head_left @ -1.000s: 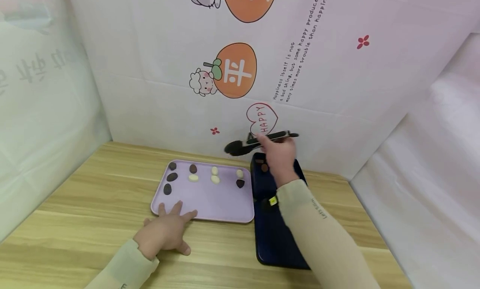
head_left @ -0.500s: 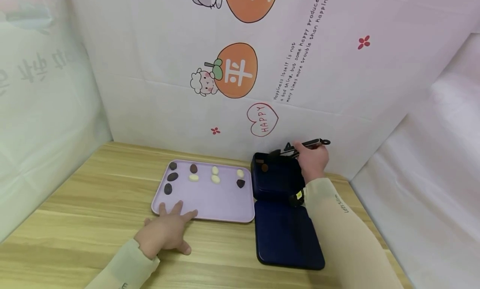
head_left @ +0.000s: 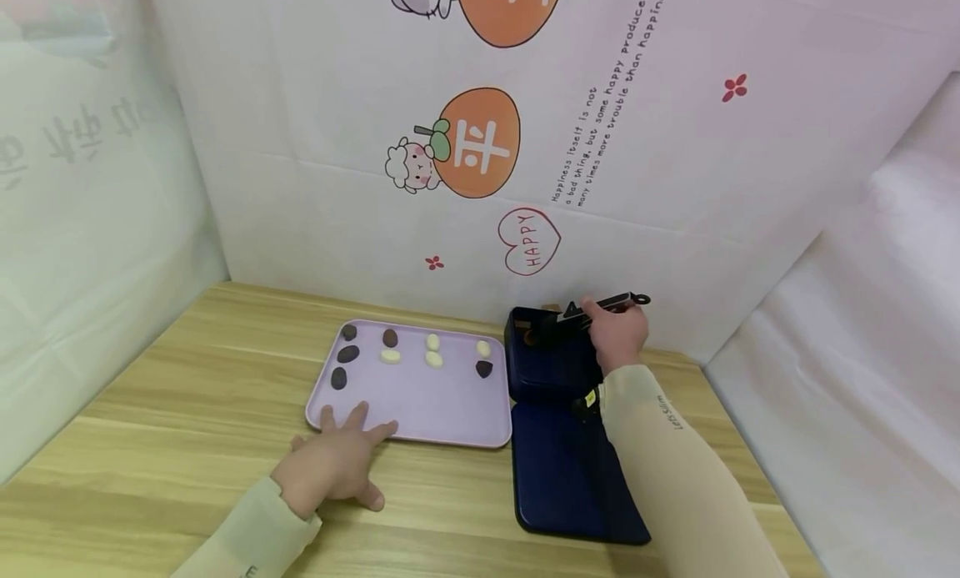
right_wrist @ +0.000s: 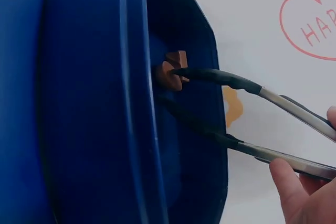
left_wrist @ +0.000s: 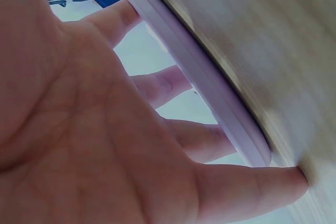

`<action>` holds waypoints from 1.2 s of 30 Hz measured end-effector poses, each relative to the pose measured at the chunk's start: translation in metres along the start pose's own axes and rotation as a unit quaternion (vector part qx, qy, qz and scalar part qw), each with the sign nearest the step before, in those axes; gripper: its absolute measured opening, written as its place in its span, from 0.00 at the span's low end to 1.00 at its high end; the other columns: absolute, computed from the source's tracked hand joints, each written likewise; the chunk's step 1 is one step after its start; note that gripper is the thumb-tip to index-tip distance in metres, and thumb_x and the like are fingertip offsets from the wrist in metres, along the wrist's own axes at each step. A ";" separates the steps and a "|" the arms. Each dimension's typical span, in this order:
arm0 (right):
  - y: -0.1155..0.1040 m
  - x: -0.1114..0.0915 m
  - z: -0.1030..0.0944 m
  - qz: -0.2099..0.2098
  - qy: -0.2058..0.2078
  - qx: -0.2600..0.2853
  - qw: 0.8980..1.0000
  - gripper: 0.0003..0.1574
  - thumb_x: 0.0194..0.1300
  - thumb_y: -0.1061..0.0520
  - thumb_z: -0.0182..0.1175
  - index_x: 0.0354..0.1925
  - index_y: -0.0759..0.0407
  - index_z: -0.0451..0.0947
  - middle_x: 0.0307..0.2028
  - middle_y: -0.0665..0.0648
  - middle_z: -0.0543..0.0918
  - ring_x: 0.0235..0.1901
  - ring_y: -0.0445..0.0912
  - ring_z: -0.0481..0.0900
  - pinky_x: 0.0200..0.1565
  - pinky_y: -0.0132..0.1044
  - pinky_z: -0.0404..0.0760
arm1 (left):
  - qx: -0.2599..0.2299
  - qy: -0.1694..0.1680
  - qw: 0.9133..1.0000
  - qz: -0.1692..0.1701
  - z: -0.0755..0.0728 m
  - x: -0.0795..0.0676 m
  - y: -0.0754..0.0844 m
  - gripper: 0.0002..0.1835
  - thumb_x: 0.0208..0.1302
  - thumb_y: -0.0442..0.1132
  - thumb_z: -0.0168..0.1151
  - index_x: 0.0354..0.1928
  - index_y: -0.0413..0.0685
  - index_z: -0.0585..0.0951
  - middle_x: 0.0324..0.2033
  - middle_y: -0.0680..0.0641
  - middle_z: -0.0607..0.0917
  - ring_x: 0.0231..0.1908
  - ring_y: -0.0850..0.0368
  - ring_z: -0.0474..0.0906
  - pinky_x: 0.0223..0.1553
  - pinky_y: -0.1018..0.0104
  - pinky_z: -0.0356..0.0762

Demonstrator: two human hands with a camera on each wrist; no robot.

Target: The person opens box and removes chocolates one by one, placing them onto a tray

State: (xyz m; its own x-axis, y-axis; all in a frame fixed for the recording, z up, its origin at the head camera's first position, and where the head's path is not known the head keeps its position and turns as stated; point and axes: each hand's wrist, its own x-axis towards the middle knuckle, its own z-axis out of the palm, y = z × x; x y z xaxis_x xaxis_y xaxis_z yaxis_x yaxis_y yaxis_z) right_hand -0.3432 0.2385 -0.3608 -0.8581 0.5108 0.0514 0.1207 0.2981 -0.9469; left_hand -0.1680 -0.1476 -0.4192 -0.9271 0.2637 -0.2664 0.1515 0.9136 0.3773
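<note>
My right hand (head_left: 621, 336) grips a pair of black-and-silver tongs (right_wrist: 294, 109) by the arms. Their dark tips reach down into the open navy box (head_left: 551, 384). In the right wrist view the tongs are spread, one tip right at a round brown piece (right_wrist: 168, 77), which looks like chocolate. A squarer brown piece (right_wrist: 180, 59) lies against it. On the left, my left hand (head_left: 330, 465) has its fingers spread, fingertips on the near edge of the lilac tray (head_left: 427, 411). Dark pieces (head_left: 348, 354) and cream oval pieces (head_left: 433, 359) sit in short columns on that tray.
A navy lid (head_left: 566, 478) lies in front of the box, right of the tray. A white printed sheet (head_left: 337, 228) rises behind the wooden table (head_left: 150, 419), with white cloth on both sides.
My right hand swung right to the box with the tongs, then came slightly back left as the tips lowered inside beside the brown pieces. My left hand stayed at the tray edge.
</note>
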 end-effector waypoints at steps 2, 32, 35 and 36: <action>0.001 0.000 0.001 0.001 -0.005 0.012 1.000 0.36 0.59 0.41 0.72 0.57 0.57 0.70 0.46 0.58 0.77 0.34 0.51 0.79 0.38 0.41 0.81 | -0.002 0.000 1.000 0.000 0.000 0.000 0.000 0.55 0.37 0.54 0.83 0.73 0.59 0.69 0.75 0.33 0.53 0.66 0.13 0.38 0.45 0.10 0.45; -0.014 -0.030 -0.005 -0.356 -0.134 -0.351 0.855 0.26 0.59 0.42 0.72 0.32 0.56 0.69 0.29 0.58 0.73 0.29 0.53 0.72 0.33 0.47 0.73 | 0.001 -0.005 1.000 -0.002 0.002 0.003 -0.003 0.56 0.37 0.55 0.82 0.73 0.61 0.68 0.75 0.34 0.52 0.66 0.13 0.37 0.45 0.10 0.44; -0.015 -0.033 -0.004 -0.363 -0.127 -0.346 0.856 0.27 0.58 0.41 0.73 0.30 0.56 0.69 0.28 0.58 0.73 0.29 0.54 0.74 0.33 0.48 0.74 | 0.001 -0.005 1.000 -0.003 0.002 0.003 -0.003 0.56 0.37 0.55 0.82 0.73 0.61 0.68 0.75 0.34 0.52 0.66 0.13 0.37 0.46 0.10 0.45; -0.015 -0.034 -0.004 -0.364 -0.126 -0.344 0.856 0.27 0.58 0.41 0.73 0.30 0.56 0.69 0.28 0.58 0.74 0.29 0.54 0.74 0.33 0.48 0.74 | 0.001 -0.006 1.000 -0.003 0.002 0.002 -0.002 0.56 0.37 0.55 0.82 0.74 0.61 0.68 0.75 0.34 0.52 0.66 0.13 0.37 0.46 0.10 0.45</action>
State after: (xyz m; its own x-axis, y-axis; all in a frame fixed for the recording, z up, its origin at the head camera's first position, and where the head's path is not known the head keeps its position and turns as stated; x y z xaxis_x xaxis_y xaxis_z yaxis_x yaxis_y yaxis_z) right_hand -0.3140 0.2203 -0.3472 -0.9008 -0.1775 0.3962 -0.3014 0.9125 -0.2765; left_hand -0.1700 -0.1486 -0.4224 -0.9242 0.2609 -0.2788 0.1462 0.9163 0.3729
